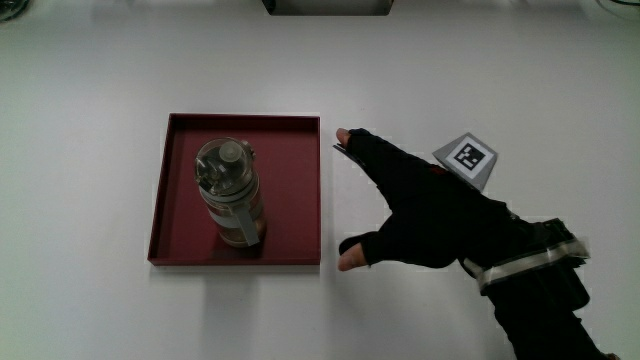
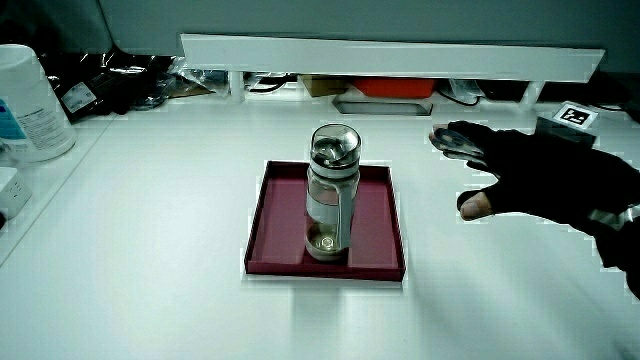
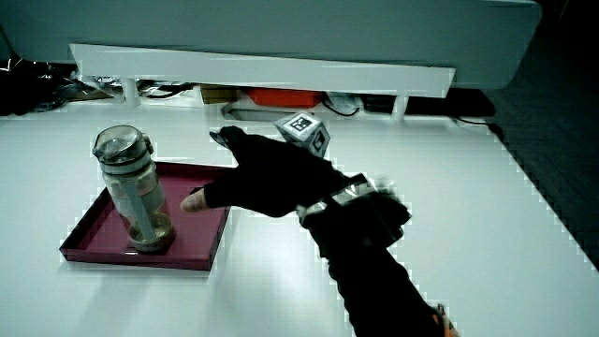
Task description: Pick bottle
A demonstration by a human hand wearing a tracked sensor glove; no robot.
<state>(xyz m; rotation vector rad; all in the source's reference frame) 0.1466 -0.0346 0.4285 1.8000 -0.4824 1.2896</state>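
Observation:
A clear bottle [image 1: 231, 190] with a grey lid and a pale label stands upright in a dark red square tray [image 1: 178, 245]. Both side views show the bottle [image 2: 331, 190] [image 3: 132, 187] in the tray [image 2: 375, 262] [image 3: 84, 245]. The gloved hand [image 1: 420, 210] hovers over the table just beside the tray, thumb and fingers spread wide toward the bottle and holding nothing. It does not touch the bottle. The hand [image 2: 530, 180] [image 3: 267, 178] carries a patterned cube [image 1: 468, 158] on its back.
A low white partition [image 2: 390, 55] runs along the table's edge farthest from the person, with cables and boxes under it. A white container [image 2: 28, 100] stands near the table's edge, away from the tray.

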